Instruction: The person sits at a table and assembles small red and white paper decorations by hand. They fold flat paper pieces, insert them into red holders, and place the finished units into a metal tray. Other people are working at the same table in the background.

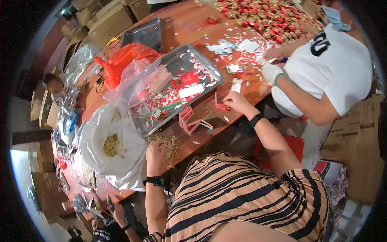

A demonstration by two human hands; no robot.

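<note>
Currently | dried yellow-green strands (172, 146) beside my left grip (156, 153) | red folded paper card (220, 106) at my right grip (237, 101) | I can't tell either's closure

A head-worn fisheye looks down across the tabletop (183, 31).

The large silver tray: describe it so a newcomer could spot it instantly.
Look at the reddish table, just beyond the person's left hand. There lies a large silver tray; unlike the darker tray behind it, it is strewn with white pieces.
</note>
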